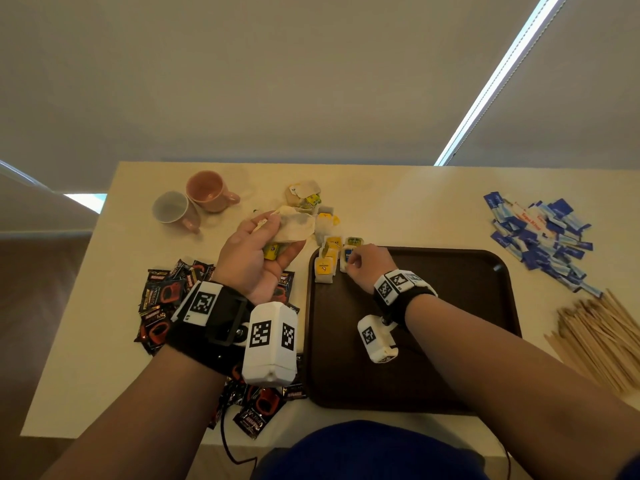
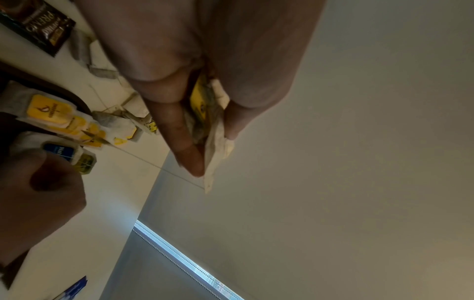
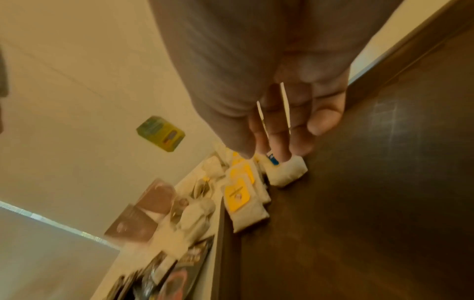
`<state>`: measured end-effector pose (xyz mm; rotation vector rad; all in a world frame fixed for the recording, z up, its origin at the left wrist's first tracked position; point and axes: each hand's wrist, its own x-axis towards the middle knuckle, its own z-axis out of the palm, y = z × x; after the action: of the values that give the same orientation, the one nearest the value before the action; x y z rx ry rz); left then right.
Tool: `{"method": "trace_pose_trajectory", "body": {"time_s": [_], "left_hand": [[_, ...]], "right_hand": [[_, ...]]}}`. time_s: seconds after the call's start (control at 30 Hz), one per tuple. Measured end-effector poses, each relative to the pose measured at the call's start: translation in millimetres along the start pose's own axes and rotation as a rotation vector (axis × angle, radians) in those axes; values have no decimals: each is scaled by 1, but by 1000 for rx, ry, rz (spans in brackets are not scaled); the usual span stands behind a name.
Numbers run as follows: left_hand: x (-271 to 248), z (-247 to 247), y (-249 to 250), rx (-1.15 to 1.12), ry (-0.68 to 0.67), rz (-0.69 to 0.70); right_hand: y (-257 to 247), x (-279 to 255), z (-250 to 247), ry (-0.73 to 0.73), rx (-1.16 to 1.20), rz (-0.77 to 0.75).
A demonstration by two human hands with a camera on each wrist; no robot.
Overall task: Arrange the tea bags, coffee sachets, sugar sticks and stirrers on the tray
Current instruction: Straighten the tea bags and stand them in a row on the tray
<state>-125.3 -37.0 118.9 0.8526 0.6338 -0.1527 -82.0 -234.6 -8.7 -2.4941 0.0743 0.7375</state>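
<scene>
My left hand [image 1: 277, 233] is raised palm up over the table and grips a bunch of tea bags [image 2: 205, 113], white pouches with yellow tags. On the dark brown tray [image 1: 433, 341], a row of yellow-tagged tea bags [image 1: 325, 266] lies in the far left corner. My right hand [image 1: 351, 263] reaches into that corner and pinches a blue-tagged tea bag [image 3: 287, 172] that rests on the tray beside the row. More loose tea bags [image 1: 308, 199] lie on the table beyond the tray.
Black coffee sachets [image 1: 161, 299] are heaped left of the tray, under my left wrist. Blue sugar sticks [image 1: 543, 233] and wooden stirrers [image 1: 599, 337] lie to the right. A pink mug [image 1: 207, 190] and a grey mug [image 1: 171, 209] stand at the far left.
</scene>
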Motion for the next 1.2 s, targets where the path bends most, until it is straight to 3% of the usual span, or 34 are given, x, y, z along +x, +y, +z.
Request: {"method": "trace_pose_trajectory", "body": {"time_s": [0.17,0.27,0.63,1.2], "left_hand": [[2,-3,-1,-1,-2,2],[4,-5,-2,0,14,4],[7,-3,3,-3,41,-12],[13,-6,-1,-2,12,-17]], "right_hand": [[-16,-12,27,-176,-238,-203],[-21,-14,39,-169,-306,-323],[-17,-7,49,-94,-232,-240],[-18,-6,41,-146,-321,-227]]}}
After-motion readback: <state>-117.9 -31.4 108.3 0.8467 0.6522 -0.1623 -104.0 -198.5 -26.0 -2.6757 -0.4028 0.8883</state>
